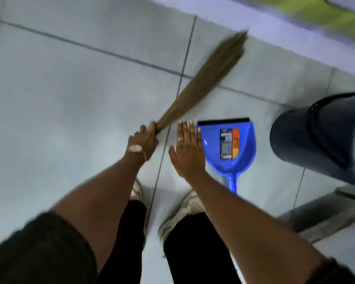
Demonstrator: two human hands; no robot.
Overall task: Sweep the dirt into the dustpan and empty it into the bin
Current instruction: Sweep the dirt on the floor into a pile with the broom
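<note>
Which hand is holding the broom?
The left hand, the one with the watch, has its grip closed around the broom. The right hand is open and flat, holding nothing, beside the blue dustpan.

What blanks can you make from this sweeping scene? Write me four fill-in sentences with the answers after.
1. The left hand grips the ____.
2. The right hand is open and holds ____.
3. The dustpan on the floor is ____ in colour.
4. The dark bin stands to the ____ of the dustpan.

Answers: broom; nothing; blue; right
</note>
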